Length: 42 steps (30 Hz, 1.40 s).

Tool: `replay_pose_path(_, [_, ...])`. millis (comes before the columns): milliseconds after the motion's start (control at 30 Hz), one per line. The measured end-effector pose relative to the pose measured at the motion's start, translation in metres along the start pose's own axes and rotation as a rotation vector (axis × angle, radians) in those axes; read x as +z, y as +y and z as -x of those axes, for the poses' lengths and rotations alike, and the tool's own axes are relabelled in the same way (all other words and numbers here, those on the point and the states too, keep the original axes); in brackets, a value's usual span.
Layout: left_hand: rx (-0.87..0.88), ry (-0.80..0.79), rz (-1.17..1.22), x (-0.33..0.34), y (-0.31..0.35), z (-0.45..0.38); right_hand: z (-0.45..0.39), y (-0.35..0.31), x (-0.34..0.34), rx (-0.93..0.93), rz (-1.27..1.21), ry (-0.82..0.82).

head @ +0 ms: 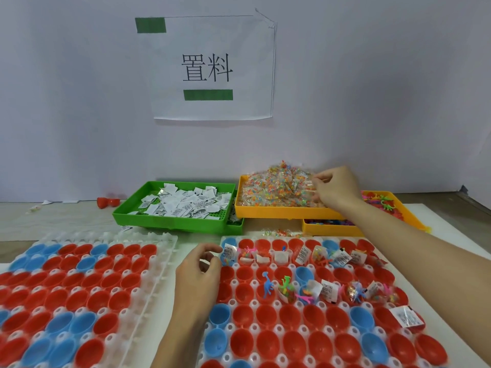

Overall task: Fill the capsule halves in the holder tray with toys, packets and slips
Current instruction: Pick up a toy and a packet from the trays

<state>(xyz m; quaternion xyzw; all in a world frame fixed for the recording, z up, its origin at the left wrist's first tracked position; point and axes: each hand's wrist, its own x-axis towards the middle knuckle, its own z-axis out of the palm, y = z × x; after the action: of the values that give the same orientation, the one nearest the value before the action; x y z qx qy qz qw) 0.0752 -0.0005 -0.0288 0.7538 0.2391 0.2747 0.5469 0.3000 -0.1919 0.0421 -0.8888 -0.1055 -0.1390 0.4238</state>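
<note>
Two holder trays lie on the table; the right holder tray (276, 284) carries red and blue capsule halves (268, 342), some along its far rows already holding toys, packets and slips. Behind it, the right hand (335, 187) reaches into the yellow bin (281, 211), fingertips pinching among the bead packets (276, 187). The left hand (198, 264) hovers at that tray's far-left corner, fingers loosely curled, holding nothing visible. Left of the yellow bin sits the green bin (170, 221) of paper slips (186, 203).
</note>
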Motion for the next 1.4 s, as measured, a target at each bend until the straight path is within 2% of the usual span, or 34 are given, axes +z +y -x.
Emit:
replay_pose_path(200, [0.006, -0.001, 0.011, 0.000, -0.001, 0.000, 0.007, -0.004, -0.008, -0.073, 0.013, 0.072])
replay_pose_path(367, [-0.002, -0.008, 0.037, -0.002, 0.002, 0.001, 0.045, -0.023, -0.024, -0.071, -0.207, 0.021])
replay_pose_path(567, [0.151, -0.026, -0.064, -0.011, 0.011, 0.001, 0.110, -0.053, -0.024, -0.221, -0.265, -0.333])
replay_pose_path(700, [0.218, -0.099, 0.078, -0.015, 0.024, 0.005, 0.129, -0.071, -0.021, -0.304, -0.183, -0.566])
replay_pose_path(800, [0.236, -0.198, 0.219, -0.014, 0.031, 0.008, 0.134, -0.078, -0.019, -0.345, -0.148, -0.668])
replay_pose_path(1033, [0.246, -0.361, 0.357, -0.012, 0.032, 0.010, 0.139, -0.079, -0.010, -0.306, -0.232, -0.651])
replay_pose_path(1200, [0.217, -0.336, 0.410, -0.014, 0.028, 0.007, 0.139, -0.081, -0.006, -0.292, -0.271, -0.603])
replay_pose_path(1400, [0.179, -0.336, 0.445, -0.018, 0.029, 0.008, 0.143, -0.086, -0.006, -0.300, -0.294, -0.625])
